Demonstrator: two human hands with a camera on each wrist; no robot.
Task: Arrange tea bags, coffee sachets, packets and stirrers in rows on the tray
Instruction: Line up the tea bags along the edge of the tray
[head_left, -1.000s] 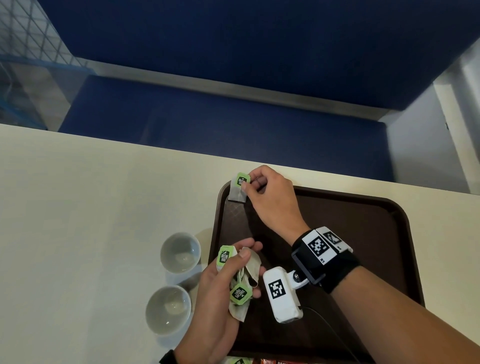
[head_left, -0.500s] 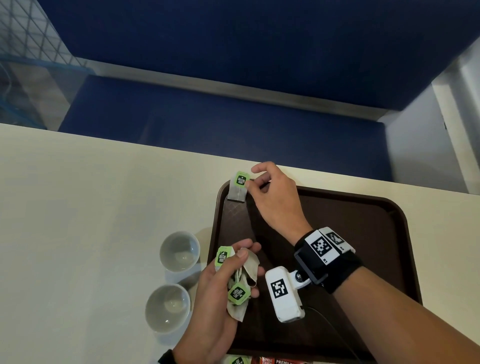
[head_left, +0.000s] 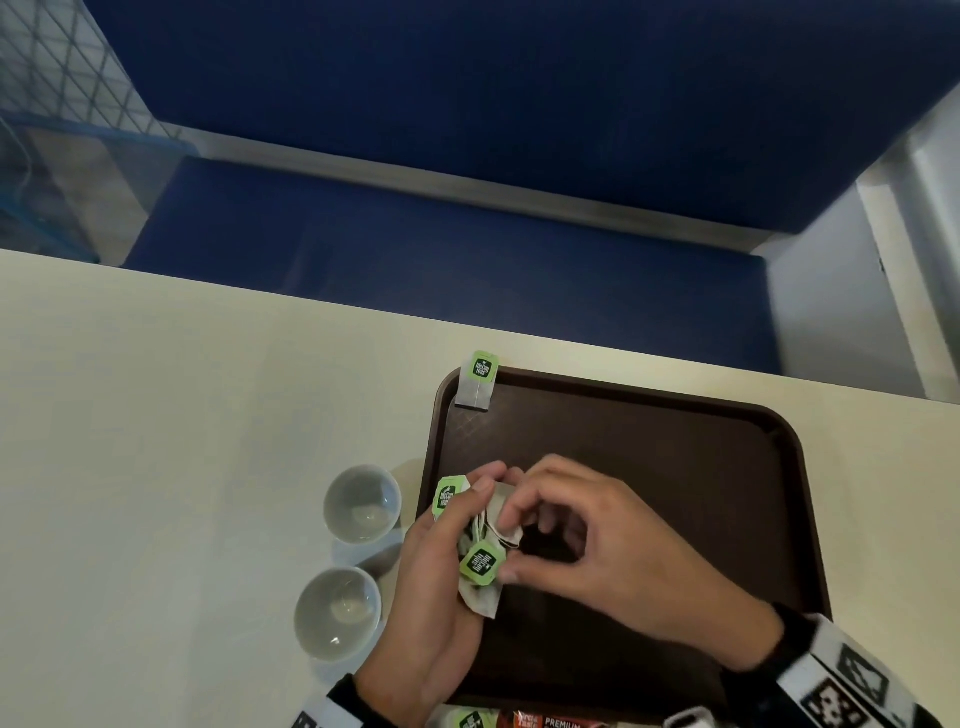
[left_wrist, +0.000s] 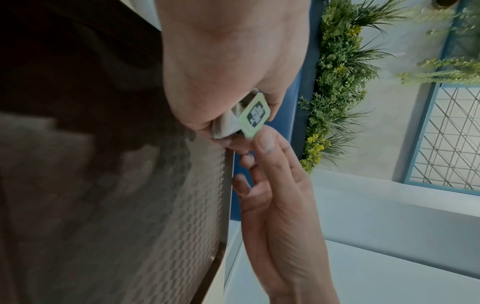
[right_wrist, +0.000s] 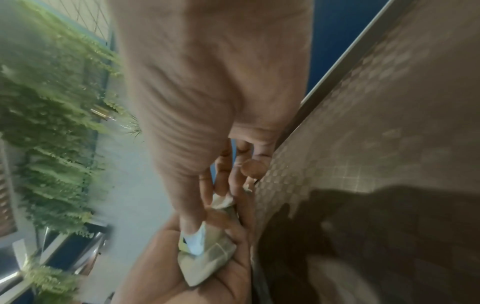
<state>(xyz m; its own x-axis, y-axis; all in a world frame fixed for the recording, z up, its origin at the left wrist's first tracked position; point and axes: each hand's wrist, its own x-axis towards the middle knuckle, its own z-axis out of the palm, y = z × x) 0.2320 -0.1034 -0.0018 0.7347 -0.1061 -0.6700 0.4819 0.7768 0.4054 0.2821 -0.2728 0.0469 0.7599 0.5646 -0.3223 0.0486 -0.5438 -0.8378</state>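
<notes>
One tea bag (head_left: 477, 382) with a green tag lies at the far left corner of the brown tray (head_left: 675, 447), its tag over the rim. My left hand (head_left: 457, 512) grips a bunch of tea bags (head_left: 480, 564) above the tray's left edge. My right hand (head_left: 514, 548) has come up against the bunch and pinches one bag between thumb and forefinger. In the left wrist view a green tag (left_wrist: 254, 114) sticks out between both hands. The right wrist view shows my right thumb (right_wrist: 193, 236) pressing a tag onto the bags (right_wrist: 207, 261) in my left palm.
Two small white cups (head_left: 362, 504) (head_left: 337, 613) stand on the cream table (head_left: 156, 467) just left of the tray. Sachets (head_left: 545, 721) peek in at the bottom edge. A blue bench (head_left: 467, 270) runs beyond the table's far edge.
My right hand let go of the tea bag at the tray's far left corner and drew back to the bunch in my left hand, where it now pinches a bag.
</notes>
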